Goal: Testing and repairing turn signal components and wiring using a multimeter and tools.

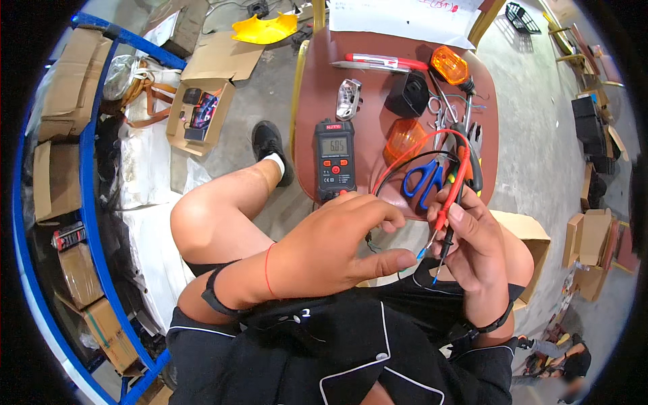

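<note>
A red probe (pixel 442 219) and black probe (pixel 448 236) are pinched in the right hand (pixel 479 244), beside the left hand (pixel 351 236), its thumb and fingers apart. Testing with the meter (pixel 336 162) on the maroon seat (pixel 312 91) seems underway, calling for steady tips.

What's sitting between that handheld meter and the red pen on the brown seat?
In the head view, a small clear-plastic lamp piece lies there, just above the digital multimeter and below the red pen.
</note>
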Motion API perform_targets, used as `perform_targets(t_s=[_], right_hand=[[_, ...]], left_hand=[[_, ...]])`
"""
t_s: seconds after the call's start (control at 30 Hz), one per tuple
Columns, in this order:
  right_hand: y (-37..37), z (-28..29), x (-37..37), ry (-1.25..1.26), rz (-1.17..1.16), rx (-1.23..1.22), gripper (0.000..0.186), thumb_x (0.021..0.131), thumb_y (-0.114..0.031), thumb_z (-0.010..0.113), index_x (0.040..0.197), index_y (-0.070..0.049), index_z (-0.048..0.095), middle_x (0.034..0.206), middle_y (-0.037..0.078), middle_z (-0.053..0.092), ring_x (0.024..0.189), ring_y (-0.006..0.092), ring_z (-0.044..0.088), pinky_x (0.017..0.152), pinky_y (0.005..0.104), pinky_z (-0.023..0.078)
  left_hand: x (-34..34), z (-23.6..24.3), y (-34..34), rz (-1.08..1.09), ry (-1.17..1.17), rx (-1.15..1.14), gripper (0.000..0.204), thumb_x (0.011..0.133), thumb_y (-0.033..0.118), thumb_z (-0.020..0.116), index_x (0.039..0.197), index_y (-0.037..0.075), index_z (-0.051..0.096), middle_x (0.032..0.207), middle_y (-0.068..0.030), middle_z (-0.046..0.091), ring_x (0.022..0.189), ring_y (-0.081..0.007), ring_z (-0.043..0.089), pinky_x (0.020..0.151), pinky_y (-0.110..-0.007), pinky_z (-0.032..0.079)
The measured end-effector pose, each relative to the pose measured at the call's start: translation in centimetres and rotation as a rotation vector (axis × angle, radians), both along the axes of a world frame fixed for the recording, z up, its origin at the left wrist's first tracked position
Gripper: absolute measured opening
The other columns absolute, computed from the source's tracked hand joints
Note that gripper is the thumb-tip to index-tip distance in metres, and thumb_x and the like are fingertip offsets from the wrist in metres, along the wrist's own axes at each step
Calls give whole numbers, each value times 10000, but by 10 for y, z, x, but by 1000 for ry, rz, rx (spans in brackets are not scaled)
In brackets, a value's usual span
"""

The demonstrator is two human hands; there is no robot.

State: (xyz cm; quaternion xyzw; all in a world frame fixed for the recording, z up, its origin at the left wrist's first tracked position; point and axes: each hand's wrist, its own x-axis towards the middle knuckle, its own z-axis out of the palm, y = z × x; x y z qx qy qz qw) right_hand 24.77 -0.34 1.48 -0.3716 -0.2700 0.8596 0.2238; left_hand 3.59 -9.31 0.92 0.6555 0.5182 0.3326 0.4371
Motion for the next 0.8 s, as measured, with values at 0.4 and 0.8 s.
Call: perform_targets(t_s=[0.4, 0.8], right_hand=[[0, -6, -4, -60, -30, 16, 273, 912, -150, 632, 1138, -23, 547, 964, 101, 617, 762, 160, 575, 647, 305, 508], [-1, -9, -11, -37, -13, -1, 276, 904, -117, 644, 1144, -26, 544, 948, 82, 640, 795, 142, 605, 666, 274, 515]], left_hand=[[6, -8, -1, 1, -226, -121, 403, 810, 237, 756, 1082, 14, 560, 930, -85, 619, 893, -205, 625, 806, -312, 479], [13, -13, -7, 122, -590, -421, 395, 812, 129, 765, 1115, 8, 543, 1021, -36, 593, 926, -90, 606, 816, -261, 466]])
